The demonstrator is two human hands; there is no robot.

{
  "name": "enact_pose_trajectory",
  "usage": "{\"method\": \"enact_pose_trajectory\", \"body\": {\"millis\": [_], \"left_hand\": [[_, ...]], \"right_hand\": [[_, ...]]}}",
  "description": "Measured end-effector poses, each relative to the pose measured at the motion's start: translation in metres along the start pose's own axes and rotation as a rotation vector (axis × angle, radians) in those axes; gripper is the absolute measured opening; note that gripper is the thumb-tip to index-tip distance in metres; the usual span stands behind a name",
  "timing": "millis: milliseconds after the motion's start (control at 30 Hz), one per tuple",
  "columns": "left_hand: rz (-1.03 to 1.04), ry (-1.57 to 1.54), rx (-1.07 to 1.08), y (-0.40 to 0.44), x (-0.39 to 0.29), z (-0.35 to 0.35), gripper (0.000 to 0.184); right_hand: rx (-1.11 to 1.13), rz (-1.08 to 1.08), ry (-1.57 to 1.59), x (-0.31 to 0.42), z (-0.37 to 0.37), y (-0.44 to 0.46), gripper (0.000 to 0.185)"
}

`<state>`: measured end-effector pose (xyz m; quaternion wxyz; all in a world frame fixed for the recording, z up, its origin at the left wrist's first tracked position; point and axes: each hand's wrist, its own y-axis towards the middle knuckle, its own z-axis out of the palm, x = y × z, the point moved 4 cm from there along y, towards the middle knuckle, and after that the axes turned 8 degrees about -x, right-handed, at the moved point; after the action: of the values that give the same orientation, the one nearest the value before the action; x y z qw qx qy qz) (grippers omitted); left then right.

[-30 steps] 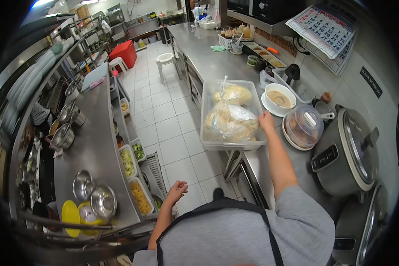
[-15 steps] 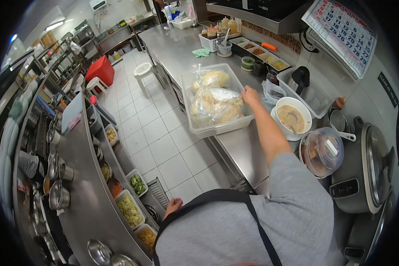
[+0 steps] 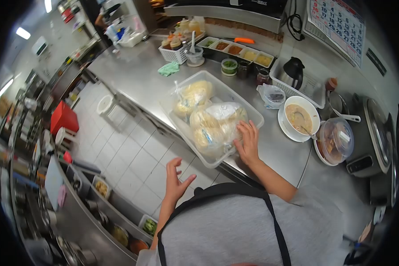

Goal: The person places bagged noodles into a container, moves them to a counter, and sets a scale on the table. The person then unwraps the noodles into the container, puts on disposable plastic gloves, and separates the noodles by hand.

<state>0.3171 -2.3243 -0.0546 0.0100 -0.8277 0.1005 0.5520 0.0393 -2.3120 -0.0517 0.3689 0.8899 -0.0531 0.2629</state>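
A clear plastic bin sits at the edge of the steel counter, its near corner over the floor side. Inside it lie knotted clear bags of pale yellow food, perhaps noodles: a larger bag in front and another bag behind. My right hand is at the bin's near right side, fingers stretched out over the rim beside the larger bag; whether they touch the bag I cannot tell. Held up in front of the apron, my left hand is empty, thumb and fingers apart, clear of the bin.
Right of the bin stand a white bowl of soup with a ladle, a covered dish and a rice cooker. Sauce bottles, a condiment tray and a green cloth lie behind. A white stool stands on the floor.
My right hand has let go of the bin's right rim and come to its near side, fingers spread. My left hand has risen and opened. The view has turned toward the counter.
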Motion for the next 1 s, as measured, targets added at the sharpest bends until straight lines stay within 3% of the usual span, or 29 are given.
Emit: {"method": "enact_pose_trajectory", "body": {"millis": [67,167,233,300,367,400,500,533,567,633,667,767,800,900,967,1000], "left_hand": [[0.297,0.189,0.051,0.043,-0.012,-0.015,0.077],[0.505,0.321,0.132,0.093,-0.014,-0.014,0.082],[0.595,0.328,0.214,0.124,-0.007,-0.004,0.080],[0.673,0.602,0.166,0.146,-0.002,0.009,0.074],[0.693,0.546,0.158,0.161,0.001,0.023,0.066],[0.668,0.553,0.110,0.166,0.005,0.029,0.060],[0.632,0.513,0.013,0.170,0.003,0.051,0.052],[0.602,0.505,-0.025,0.170,0.003,0.054,0.049],[0.613,0.488,-0.027,0.170,0.002,0.059,0.049],[0.588,0.453,-0.033,0.174,-0.001,0.066,0.047],[0.585,0.449,-0.044,0.174,-0.003,0.068,0.047],[0.586,0.478,-0.058,0.179,0.000,0.072,0.048],[0.597,0.492,-0.077,0.179,0.000,0.072,0.048],[0.577,0.493,-0.085,0.177,0.001,0.070,0.048],[0.559,0.506,-0.101,0.177,-0.004,0.069,0.048],[0.543,0.534,-0.103,0.178,-0.004,0.068,0.048]], "right_hand": [[-0.083,-0.036,0.130,-0.001,0.006,0.004,0.040],[-0.073,0.015,0.116,-0.017,0.013,0.017,0.039],[-0.042,0.088,-0.005,-0.026,0.019,0.029,0.041],[-0.007,0.157,-0.121,-0.034,0.021,0.046,0.043],[0.021,0.134,-0.306,-0.043,0.013,0.074,0.049],[-0.039,0.097,-0.346,-0.042,-0.010,0.099,0.057],[-0.545,-0.160,-0.508,-0.044,-0.126,0.197,0.068],[-0.644,-0.358,-0.525,-0.013,-0.182,0.225,0.065],[-0.868,-0.334,-0.581,0.003,-0.225,0.248,0.060],[-1.043,-0.770,-0.697,0.042,-0.317,0.294,0.053],[-1.158,-0.830,-0.788,0.058,-0.356,0.316,0.048],[-1.208,-0.685,-1.289,0.087,-0.439,0.382,0.039],[-1.202,-0.691,-1.281,0.095,-0.456,0.398,0.039],[-0.846,0.186,-1.268,0.082,-0.490,0.451,0.075],[-0.606,0.282,-1.399,0.092,-0.481,0.459,0.079],[-1.029,0.108,-1.176,0.055,-0.540,0.490,0.042]]}}
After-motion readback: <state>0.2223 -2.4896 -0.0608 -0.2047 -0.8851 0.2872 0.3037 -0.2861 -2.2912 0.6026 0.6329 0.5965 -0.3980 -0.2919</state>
